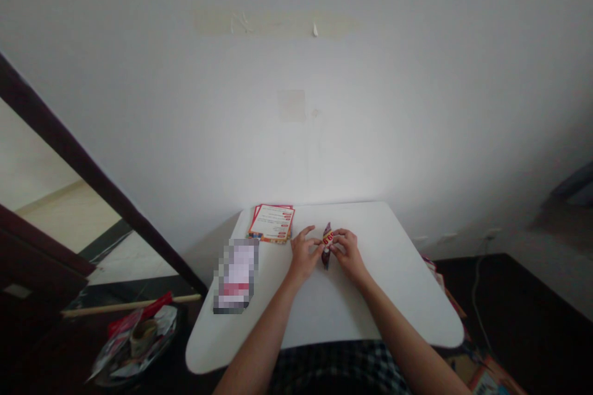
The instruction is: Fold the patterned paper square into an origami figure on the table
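A small dark-red snack packet (327, 245) with a yellow-and-red label too small to read has its long axis running away from the person. It sits mid-table, pinched by the right hand's (346, 252) fingertips, with the left hand's (303, 253) fingers against it. On the white table (333, 315), red-bordered printed cards (271, 223) lie far left, and a blurred package (235, 274) lies at the left edge.

The one head-worn camera looks forward and down from just behind the near edge of a white table (370, 302), close above the left hand (303, 253) and right hand (347, 253) at lower centre. A white wall (296, 74) fills the upper frame.
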The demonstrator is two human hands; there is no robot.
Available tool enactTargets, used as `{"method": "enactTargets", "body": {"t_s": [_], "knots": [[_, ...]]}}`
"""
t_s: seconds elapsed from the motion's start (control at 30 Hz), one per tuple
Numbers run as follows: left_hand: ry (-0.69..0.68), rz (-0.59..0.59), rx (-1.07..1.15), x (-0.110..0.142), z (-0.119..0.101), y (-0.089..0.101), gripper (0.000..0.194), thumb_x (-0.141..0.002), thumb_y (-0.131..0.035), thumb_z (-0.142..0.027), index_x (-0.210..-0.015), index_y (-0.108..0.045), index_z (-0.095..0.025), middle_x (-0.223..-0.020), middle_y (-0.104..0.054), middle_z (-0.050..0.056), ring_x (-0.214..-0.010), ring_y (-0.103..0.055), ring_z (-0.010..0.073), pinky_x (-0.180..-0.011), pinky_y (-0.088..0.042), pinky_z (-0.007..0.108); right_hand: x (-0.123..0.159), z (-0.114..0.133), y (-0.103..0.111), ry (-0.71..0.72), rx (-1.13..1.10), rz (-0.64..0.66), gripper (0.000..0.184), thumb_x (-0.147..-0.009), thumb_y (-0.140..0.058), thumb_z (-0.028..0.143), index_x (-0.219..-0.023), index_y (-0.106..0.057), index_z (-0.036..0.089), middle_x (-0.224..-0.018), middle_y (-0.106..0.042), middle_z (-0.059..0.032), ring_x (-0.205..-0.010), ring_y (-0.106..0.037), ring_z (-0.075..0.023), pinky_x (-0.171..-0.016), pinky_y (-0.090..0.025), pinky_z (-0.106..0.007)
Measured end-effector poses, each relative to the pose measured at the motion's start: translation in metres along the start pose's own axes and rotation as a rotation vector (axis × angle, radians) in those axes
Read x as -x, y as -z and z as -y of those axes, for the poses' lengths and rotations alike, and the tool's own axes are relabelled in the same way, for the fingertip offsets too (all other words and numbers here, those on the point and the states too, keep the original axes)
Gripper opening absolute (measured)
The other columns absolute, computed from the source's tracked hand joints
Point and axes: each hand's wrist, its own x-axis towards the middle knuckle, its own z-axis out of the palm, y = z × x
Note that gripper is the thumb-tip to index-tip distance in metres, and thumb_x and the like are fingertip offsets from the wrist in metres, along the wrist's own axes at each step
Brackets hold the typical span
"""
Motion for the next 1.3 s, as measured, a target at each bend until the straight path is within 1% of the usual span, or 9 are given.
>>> {"method": "enactTargets", "body": {"t_s": [0.13, 0.23, 0.3, 0.4, 0.6, 0.7, 0.9, 1.1, 1.3], "knots": [[0.033, -0.042, 0.062, -0.002, 0.001, -0.001, 0.009, -0.080, -0.071, -0.032, -0.081, -0.077, -0.026, -0.127, -0.063, 0.006, -0.123, -0.055, 0.0260, -0.110, -0.038, 0.050, -0.001, 0.002, 0.004, -0.021, -0.014, -0.031, 0.020, -0.083, -0.066, 0.046, -0.085, -0.073, 0.027, -0.108, -0.062, -0.0074, -0.111, -0.052, -0.0266, -0.103, -0.037, -0.047], [0.061, -0.062, 0.109, -0.002, 0.003, -0.002, 0.011, -0.081, -0.069, -0.031, -0.082, -0.077, -0.025, -0.127, -0.063, 0.007, -0.124, -0.053, 0.0257, -0.110, -0.037, 0.050, -0.003, 0.002, 0.008, -0.044, -0.039, -0.028, 0.026, -0.084, -0.064, 0.051, -0.085, -0.073, 0.027, -0.108, -0.063, -0.0074, -0.110, -0.053, -0.0262, -0.103, -0.037, -0.046], [0.079, -0.065, 0.143, -0.003, 0.005, -0.003, 0.011, -0.081, -0.068, -0.031, -0.081, -0.078, -0.024, -0.127, -0.063, 0.008, -0.124, -0.053, 0.0259, -0.111, -0.036, 0.050, -0.004, 0.001, 0.010, -0.057, -0.064, -0.056, 0.029, -0.085, -0.062, 0.053, -0.087, -0.073, 0.026, -0.106, -0.064, -0.0074, -0.108, -0.054, -0.0256, -0.102, -0.038, -0.046], [0.103, -0.057, 0.185, -0.004, 0.008, -0.003, 0.012, -0.080, -0.068, -0.030, -0.081, -0.078, -0.024, -0.128, -0.062, 0.008, -0.125, -0.052, 0.0265, -0.112, -0.034, 0.051, -0.006, -0.001, 0.012, -0.046, -0.066, -0.057, 0.030, -0.087, -0.058, 0.052, -0.093, -0.073, 0.026, -0.105, -0.065, -0.0074, -0.107, -0.055, -0.0254, -0.102, -0.038, -0.046], [0.134, -0.045, 0.233, -0.004, 0.008, -0.002, 0.012, -0.079, -0.068, -0.030, -0.081, -0.078, -0.024, -0.128, -0.063, 0.009, -0.125, -0.052, 0.0269, -0.113, -0.032, 0.050, -0.004, -0.004, 0.010, 0.002, -0.027, 0.056, 0.027, -0.087, -0.059, 0.049, -0.099, -0.075, 0.031, -0.111, -0.065, -0.0068, -0.113, -0.054, -0.0263, -0.104, -0.037, -0.047], [0.142, -0.056, 0.239, -0.003, 0.007, -0.002, 0.013, -0.080, -0.067, -0.031, -0.081, -0.078, -0.024, -0.128, -0.063, 0.008, -0.125, -0.052, 0.0259, -0.112, -0.034, 0.048, -0.004, -0.004, 0.009, 0.020, -0.020, 0.080, 0.025, -0.087, -0.060, 0.049, -0.099, -0.075, 0.032, -0.112, -0.066, -0.0064, -0.112, -0.054, -0.0254, -0.104, -0.037, -0.046], [0.153, -0.084, 0.211, -0.003, 0.005, -0.003, 0.012, -0.077, -0.069, -0.031, -0.082, -0.078, -0.023, -0.125, -0.063, 0.008, -0.123, -0.053, 0.0257, -0.112, -0.034, 0.046, -0.005, 0.000, 0.010, -0.004, 0.004, 0.107, 0.025, -0.084, -0.064, 0.051, -0.091, -0.075, 0.030, -0.111, -0.066, -0.0062, -0.112, -0.055, -0.0252, -0.105, -0.036, -0.046], [0.146, -0.099, 0.190, -0.001, 0.004, -0.003, 0.013, -0.077, -0.070, -0.031, -0.084, -0.077, -0.023, -0.122, -0.063, 0.008, -0.122, -0.053, 0.0252, -0.111, -0.035, 0.045, -0.005, 0.006, 0.010, -0.002, -0.016, 0.093, 0.025, -0.083, -0.065, 0.050, -0.089, -0.074, 0.027, -0.109, -0.067, -0.0068, -0.109, -0.057, -0.0243, -0.102, -0.039, -0.045], [0.045, -0.128, 0.199, 0.000, -0.003, 0.001, 0.017, -0.083, -0.065, -0.033, -0.093, -0.071, -0.022, -0.114, -0.067, 0.007, -0.115, -0.058, 0.0222, -0.107, -0.040, 0.043, -0.007, 0.010, 0.010, -0.037, -0.099, 0.007, 0.020, -0.082, -0.063, 0.043, -0.079, -0.067, 0.023, -0.103, -0.069, -0.0067, -0.102, -0.061, -0.0227, -0.097, -0.044, -0.041]]}}
